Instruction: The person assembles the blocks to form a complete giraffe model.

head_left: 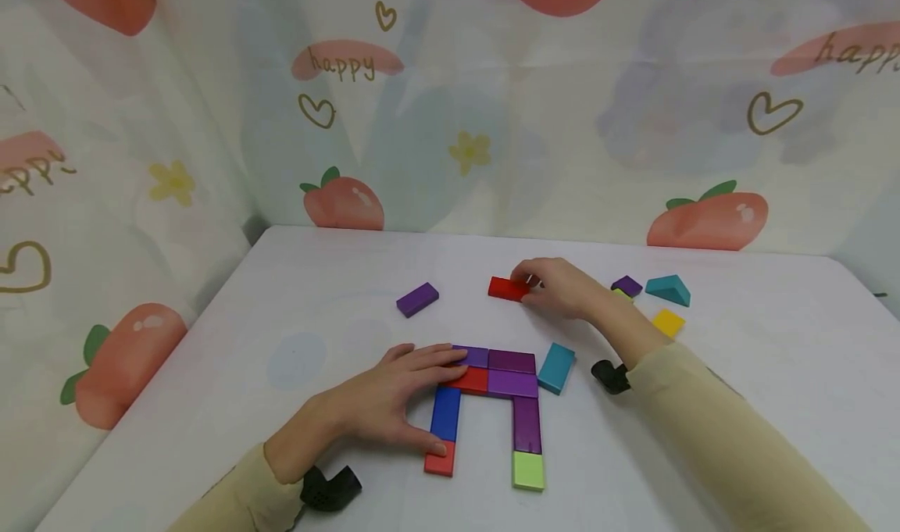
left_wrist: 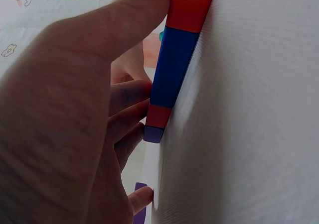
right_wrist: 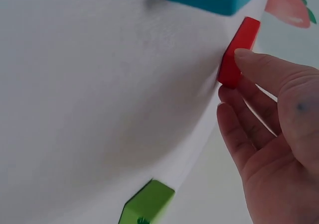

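1. R hand pinches red block btwn thumb & fingers at its right end; block's at far side of table, right of loose purple block
2. L hand has thumb spread wide from fingers over left side of block arch: thumb on lower red piece, fingertips at upper red piece & violet piece
3. Blue piece sits btwn those reds
4. Arch's right leg = plum piece w/ lime piece at near end
5. Teal block just beside arch's upper right
6. Beyond R forearm: yellow block, teal wedge, dark purple block, plus lime bit, partly hidden, shape hard to tell
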{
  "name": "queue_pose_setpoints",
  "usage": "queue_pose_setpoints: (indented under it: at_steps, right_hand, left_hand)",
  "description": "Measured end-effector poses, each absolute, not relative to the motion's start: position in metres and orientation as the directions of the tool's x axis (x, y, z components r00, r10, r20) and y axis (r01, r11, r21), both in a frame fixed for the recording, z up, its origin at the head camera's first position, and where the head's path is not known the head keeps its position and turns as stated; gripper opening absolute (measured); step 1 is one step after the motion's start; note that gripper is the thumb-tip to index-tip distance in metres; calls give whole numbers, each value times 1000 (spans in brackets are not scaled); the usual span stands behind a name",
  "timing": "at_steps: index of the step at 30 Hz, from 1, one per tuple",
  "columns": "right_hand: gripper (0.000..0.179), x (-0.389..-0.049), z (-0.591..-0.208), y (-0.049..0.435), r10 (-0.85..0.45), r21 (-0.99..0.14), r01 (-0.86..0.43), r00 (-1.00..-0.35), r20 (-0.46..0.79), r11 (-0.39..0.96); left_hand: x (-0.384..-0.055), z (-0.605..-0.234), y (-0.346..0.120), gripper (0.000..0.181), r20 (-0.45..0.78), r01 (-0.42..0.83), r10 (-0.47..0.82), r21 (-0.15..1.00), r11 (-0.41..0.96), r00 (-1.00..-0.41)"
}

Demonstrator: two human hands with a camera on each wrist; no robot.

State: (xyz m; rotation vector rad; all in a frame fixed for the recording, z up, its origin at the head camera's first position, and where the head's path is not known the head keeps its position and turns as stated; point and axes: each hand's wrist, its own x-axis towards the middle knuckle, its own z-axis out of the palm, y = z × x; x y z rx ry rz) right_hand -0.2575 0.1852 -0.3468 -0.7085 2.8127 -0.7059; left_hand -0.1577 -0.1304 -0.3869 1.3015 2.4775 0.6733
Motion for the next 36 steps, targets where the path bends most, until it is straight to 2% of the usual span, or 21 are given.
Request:
queue_pose_setpoints:
  at_steps: [11, 16, 23, 31, 36]
  right_hand:
    - [37, -240, -339, 218, -528, -457, -438, -845, -85, 774]
    - [35, -237, -337, 228, -566, -427, -490, -822, -64, 760]
    - [32, -228, -339, 229, -448, -336, -420, -894, -4, 843]
    - [61, -221, -343, 213, -358, -280, -326, -931, -68, 903]
    - [61, -222, -345, 204, -361, -250, -336, -931, -61, 908]
  left_hand:
    - [-155, -384, -132, 90, -16, 702, 818, 503, 504, -576]
    - [-155, -385, -132, 90, -4, 706, 820, 506, 495, -572]
    - [-156, -386, -131, 90, -1, 711, 830, 515, 478, -558]
    - [-156, -384, -130, 90, -19, 706, 827, 510, 492, -562]
    - [-157, -386, -130, 89, -24, 700, 823, 513, 497, -567]
